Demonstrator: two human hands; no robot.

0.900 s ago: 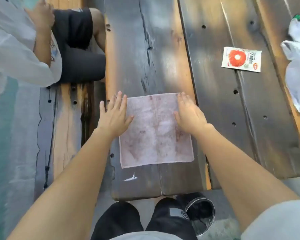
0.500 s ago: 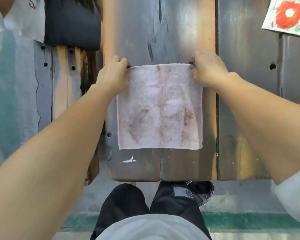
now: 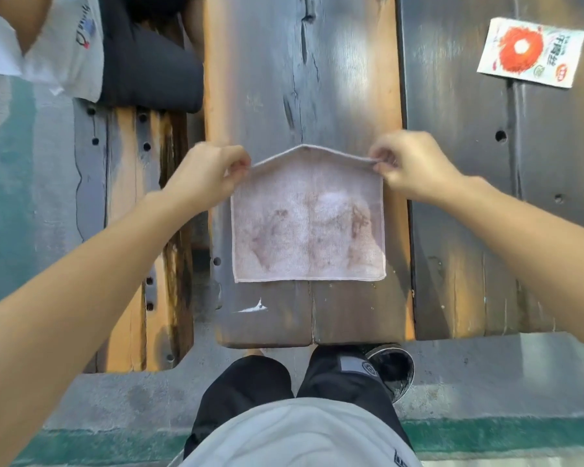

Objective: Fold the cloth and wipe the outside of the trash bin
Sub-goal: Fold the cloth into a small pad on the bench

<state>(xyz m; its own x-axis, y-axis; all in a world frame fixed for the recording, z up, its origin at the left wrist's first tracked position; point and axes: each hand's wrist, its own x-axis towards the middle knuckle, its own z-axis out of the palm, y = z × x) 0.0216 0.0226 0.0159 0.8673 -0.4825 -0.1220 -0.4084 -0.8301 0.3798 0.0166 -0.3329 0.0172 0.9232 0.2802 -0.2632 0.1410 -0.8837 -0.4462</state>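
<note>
- Half a second ago the cloth (image 3: 307, 227) lay flat with both hands on its far corners. Now its far edge is lifted off the surface (image 3: 317, 79) and peaks in the middle like a low roof.
- The left hand (image 3: 206, 173) pinches the far left corner, fingers curled around it. The right hand (image 3: 408, 163) pinches the far right corner between thumb and fingertips.
- The packet (image 3: 530, 52) in the upper right of the frame was cut off by the edge before and now shows whole.
- The packet carries a red flower-like picture, a small red badge and a column of characters too small to read.
- A grey patch with a round emblem sits on the wearer's dark trouser leg. Its writing is illegible.
- The cloth is pinkish, stained brown and nearly square, in the centre of the frame on the middle plank. Its sides run along the plank's length, and its near edge lies flat across the plank, close to the plank's end.
- A black round bin (image 3: 397, 369) stands on the floor at lower centre, partly hidden behind the leg.
- A second person in a white shirt and dark shorts sits at the upper left.
</note>
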